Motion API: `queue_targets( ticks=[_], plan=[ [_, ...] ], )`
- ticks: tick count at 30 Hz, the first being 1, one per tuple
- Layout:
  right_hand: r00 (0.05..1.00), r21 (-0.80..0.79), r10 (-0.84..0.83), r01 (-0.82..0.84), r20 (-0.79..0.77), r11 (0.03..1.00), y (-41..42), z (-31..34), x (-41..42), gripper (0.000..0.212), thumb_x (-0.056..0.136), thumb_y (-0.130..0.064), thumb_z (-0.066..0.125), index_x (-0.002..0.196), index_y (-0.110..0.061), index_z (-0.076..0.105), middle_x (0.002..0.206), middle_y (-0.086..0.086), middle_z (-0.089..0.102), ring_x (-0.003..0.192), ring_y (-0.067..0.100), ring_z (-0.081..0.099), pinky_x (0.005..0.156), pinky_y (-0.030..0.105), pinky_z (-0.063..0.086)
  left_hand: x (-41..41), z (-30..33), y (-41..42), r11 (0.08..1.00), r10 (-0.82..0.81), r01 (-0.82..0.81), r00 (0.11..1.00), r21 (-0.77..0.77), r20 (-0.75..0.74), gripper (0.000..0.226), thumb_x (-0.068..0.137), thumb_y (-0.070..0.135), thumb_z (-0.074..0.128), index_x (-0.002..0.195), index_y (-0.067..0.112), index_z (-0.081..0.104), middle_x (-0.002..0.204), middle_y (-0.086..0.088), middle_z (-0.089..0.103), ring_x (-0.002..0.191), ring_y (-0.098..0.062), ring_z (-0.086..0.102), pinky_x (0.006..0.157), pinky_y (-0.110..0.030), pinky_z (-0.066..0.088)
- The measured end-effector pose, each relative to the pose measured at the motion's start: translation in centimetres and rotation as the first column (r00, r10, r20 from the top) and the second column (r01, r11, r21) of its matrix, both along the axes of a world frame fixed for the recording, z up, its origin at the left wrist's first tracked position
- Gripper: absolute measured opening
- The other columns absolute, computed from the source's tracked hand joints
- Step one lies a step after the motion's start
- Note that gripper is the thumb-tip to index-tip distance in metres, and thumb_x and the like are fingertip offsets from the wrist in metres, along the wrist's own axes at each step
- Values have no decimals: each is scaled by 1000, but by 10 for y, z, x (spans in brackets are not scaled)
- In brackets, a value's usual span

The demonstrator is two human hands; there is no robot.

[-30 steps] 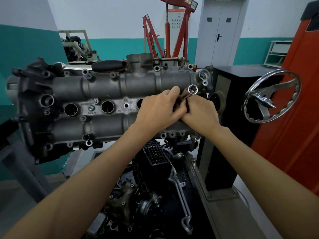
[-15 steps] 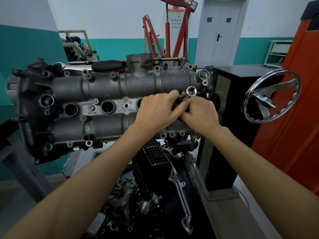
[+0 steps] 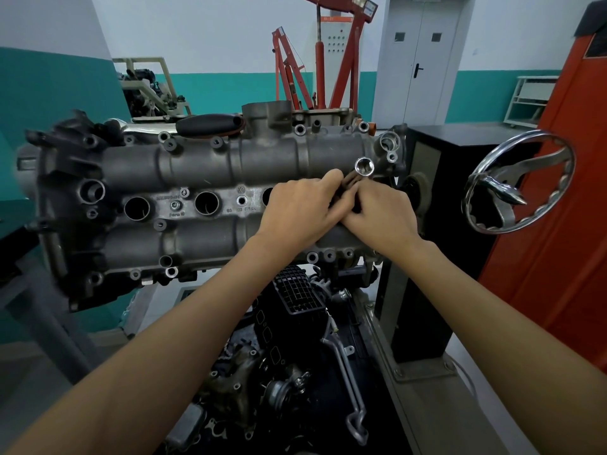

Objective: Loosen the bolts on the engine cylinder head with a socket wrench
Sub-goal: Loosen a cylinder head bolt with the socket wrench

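The grey engine cylinder head (image 3: 197, 165) hangs on a stand in front of me, its face with round plug holes turned my way. Both hands meet at its right end. My left hand (image 3: 300, 208) and my right hand (image 3: 381, 213) both grip the socket wrench, whose chrome socket (image 3: 364, 166) sticks up between them with its open end toward me. The wrench body is mostly hidden by my fingers. Small bolts (image 3: 176, 205) show along the middle strip of the head.
A chrome handwheel (image 3: 519, 185) on a black stand column (image 3: 437, 231) sits right of the head. An orange cabinet (image 3: 558, 208) fills the far right. Black engine parts (image 3: 295, 323) lie below. A red engine hoist (image 3: 328, 60) stands behind.
The socket end has shifted slightly left and down, and my hands have closed a little tighter together around the wrench. The cylinder head has not moved.
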State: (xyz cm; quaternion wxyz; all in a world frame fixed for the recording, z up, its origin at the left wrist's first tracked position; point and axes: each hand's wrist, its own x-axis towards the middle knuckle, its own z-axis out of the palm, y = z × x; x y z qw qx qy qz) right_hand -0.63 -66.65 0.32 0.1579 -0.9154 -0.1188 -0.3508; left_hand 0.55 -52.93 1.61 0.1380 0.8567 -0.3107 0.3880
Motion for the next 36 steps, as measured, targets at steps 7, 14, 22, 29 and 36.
queue_targets(
  ticks=[7,14,22,29,36],
  plan=[
    [997,25,30,-31,66,999,1,-1,-3,14,81,-35,47,72,-32,38,53,-19,31,46,3,31,45,19,18,0,1,1,999,-12,12,1000,-39,-11,43,93,48,44,77,10,57,58,-7,59,59,-31,58,50,-33,36],
    [999,18,20,-20,29,1000,-1,-1,-1,20,84,-29,53,72,-26,37,56,-19,33,47,3,32,47,19,21,-2,1,0,997,-53,53,999,-48,1,35,91,43,47,76,11,48,55,2,48,50,-25,51,44,-29,31],
    [1000,12,-19,19,8,1000,-1,-2,1,16,76,-37,38,79,-21,38,55,-15,35,46,0,33,45,21,20,1,-1,-1,999,-34,35,999,-12,36,29,92,37,45,94,9,52,67,-1,57,55,-28,54,47,-28,25],
    [999,-4,-10,10,38,1000,0,-1,1,17,76,-43,40,74,-27,41,53,-18,33,47,-3,31,45,20,19,2,1,1,997,-39,37,999,-67,-36,44,93,48,45,79,8,59,54,-7,55,56,-30,56,49,-35,39],
    [994,28,31,-34,101,999,0,-2,-2,21,81,-31,50,62,-24,51,52,-20,30,48,5,32,46,17,20,2,0,2,996,-50,48,998,-73,-39,48,91,50,46,63,12,49,49,-2,47,51,-26,53,47,-29,29]
  ],
)
